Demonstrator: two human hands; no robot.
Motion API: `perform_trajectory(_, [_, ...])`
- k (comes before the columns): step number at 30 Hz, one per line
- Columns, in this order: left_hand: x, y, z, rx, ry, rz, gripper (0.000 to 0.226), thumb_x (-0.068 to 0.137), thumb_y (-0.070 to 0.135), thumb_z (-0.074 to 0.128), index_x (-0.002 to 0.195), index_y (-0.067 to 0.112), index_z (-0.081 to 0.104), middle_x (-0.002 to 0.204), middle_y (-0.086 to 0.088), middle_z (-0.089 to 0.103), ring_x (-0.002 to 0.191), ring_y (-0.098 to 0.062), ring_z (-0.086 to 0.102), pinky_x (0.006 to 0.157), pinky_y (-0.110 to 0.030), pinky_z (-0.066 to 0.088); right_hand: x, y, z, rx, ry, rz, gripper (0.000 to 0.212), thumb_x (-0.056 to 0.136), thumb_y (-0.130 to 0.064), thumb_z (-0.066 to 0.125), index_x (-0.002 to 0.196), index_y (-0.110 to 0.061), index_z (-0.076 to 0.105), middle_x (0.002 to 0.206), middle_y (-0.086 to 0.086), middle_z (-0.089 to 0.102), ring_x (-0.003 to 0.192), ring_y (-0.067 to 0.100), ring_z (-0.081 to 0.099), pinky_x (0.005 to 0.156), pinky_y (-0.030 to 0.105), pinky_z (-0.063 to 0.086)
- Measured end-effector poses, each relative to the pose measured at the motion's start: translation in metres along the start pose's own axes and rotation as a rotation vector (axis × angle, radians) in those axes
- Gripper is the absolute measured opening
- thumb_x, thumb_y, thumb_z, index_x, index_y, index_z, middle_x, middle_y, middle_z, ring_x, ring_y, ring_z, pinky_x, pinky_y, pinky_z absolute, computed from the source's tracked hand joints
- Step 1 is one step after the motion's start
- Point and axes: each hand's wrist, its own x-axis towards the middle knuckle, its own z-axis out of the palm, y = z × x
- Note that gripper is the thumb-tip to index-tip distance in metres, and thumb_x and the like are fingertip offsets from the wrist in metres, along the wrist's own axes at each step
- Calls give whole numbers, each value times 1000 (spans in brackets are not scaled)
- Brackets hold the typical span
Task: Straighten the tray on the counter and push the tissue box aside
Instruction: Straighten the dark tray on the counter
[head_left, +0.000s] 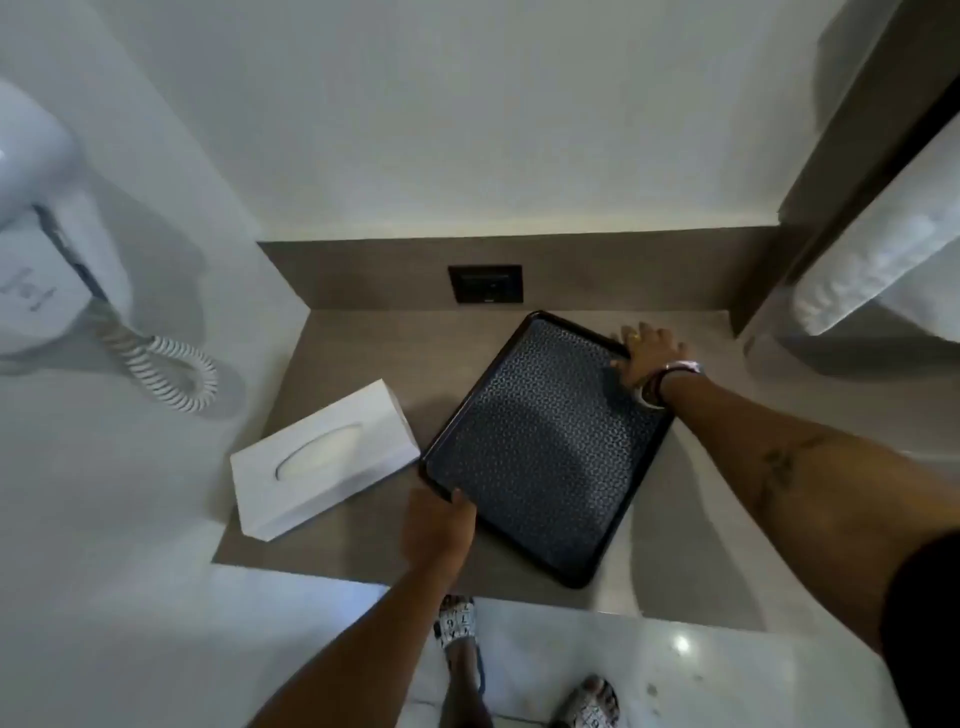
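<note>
A black rectangular tray with a patterned dark inside lies skewed on the grey-brown counter, turned at an angle to the counter's edges. My left hand grips the tray's near-left corner. My right hand holds the far-right corner, thumb inside the rim, with a ring and a wristband visible. A white tissue box lies on the counter just left of the tray, also at an angle, its near corner almost touching the tray's left edge.
A white wall-mounted hair dryer with a coiled cord hangs on the left wall. A black wall socket sits in the backsplash behind the tray. White towels are at the right. My sandalled feet show below the counter edge.
</note>
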Motion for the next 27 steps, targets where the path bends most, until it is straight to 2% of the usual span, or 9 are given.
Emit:
perform_trajectory(3, [4,5,14,-77,-150,-76,44,94,36,51,111,-1,67,115,-23,69,104,-40,66,93,-43,55,17,8,0,67,-33,77,66,98,-45,44,152,-18,20,160,10,17,143,36,19,115,53,19])
perform_trajectory(5, [2,10,22,-194,-228,-113,37,93,32,52,112,2,65,116,-20,68,102,-42,67,91,-49,57,24,12,5,85,-33,82,59,98,-43,44,148,-17,28,154,14,30,137,37,29,112,50,26])
perform_trajectory(8, [9,14,33,-233,-196,-144,35,96,31,53,117,3,60,117,-21,66,104,-43,66,93,-51,56,26,11,16,97,15,43,49,98,-34,46,142,-14,40,142,20,43,127,39,39,103,47,37])
perform_trajectory(11, [17,14,38,-253,-239,-187,31,97,23,57,118,1,58,119,-22,66,107,-40,67,95,-49,56,25,13,21,120,69,86,41,96,-27,49,133,-10,51,133,22,48,121,40,41,97,47,39])
perform_trajectory(16, [23,22,38,-346,-131,-213,25,92,17,60,103,-5,62,110,-26,67,97,-43,67,85,-50,59,9,36,23,257,165,167,30,89,-17,57,115,-3,65,118,25,58,111,41,49,91,43,46])
perform_trajectory(19, [28,31,31,-351,-87,-140,12,90,10,59,96,0,56,108,-24,65,94,-39,64,75,-40,52,-15,49,23,398,172,227,21,86,-10,59,102,0,69,109,25,63,99,40,58,85,38,49])
perform_trajectory(23, [49,40,14,-252,-125,23,2,89,2,55,91,2,54,92,-16,61,71,-22,54,62,-31,43,-62,60,36,549,196,354,19,85,-10,63,100,-5,71,106,23,67,94,39,62,77,33,45])
perform_trajectory(25, [58,40,9,-191,-107,88,13,90,1,53,79,7,52,80,-9,57,61,-15,49,50,-28,36,-87,59,47,589,209,400,17,83,-11,65,98,-6,72,102,24,70,92,39,64,73,29,41])
perform_trajectory(27, [64,40,4,-183,-103,136,24,90,2,52,69,11,51,74,-7,57,60,-18,50,50,-30,36,-109,54,62,617,221,439,16,83,-11,64,95,-5,72,99,24,71,90,40,65,72,28,41])
